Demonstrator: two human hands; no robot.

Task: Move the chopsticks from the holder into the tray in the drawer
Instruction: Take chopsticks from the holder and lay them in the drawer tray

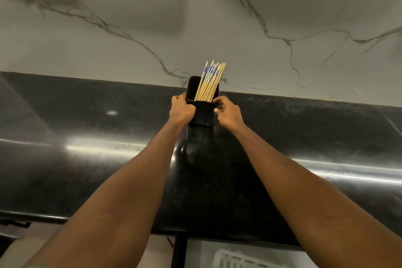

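1. Both hands are clamped on the black holder [204,114]. The left hand [181,111] wraps its grip round the left wall. The right hand [227,113] sets its grip on the right wall at the rim. Neither grip touches the chopsticks [210,81].
2. Between the two grips, the holder stands on the dark table [87,115], at its far edge against the veined wall [195,17].
3. Above the grips, the chopsticks rise in one bundle from the holder's right side. Their long axis is close to upright, leaning up and toward the right-hand grip. The blue-and-white patterned ends point up; the plain ends are hidden inside.
4. Judged from this, the task is at its opening step: the holder is secured and no chopstick has left it. Whether the grips mean to lift the holder or only steady it cannot be told.
5. The next move likely calls for one grip to let go and gather the bundle just above the rim while the other keeps the holder upright. The sticks must then turn from upright to level to lie in the tray.
6. Well below the grips, under the table's near edge, what looks like the open drawer [195,252] shows part of a white tray [235,259].
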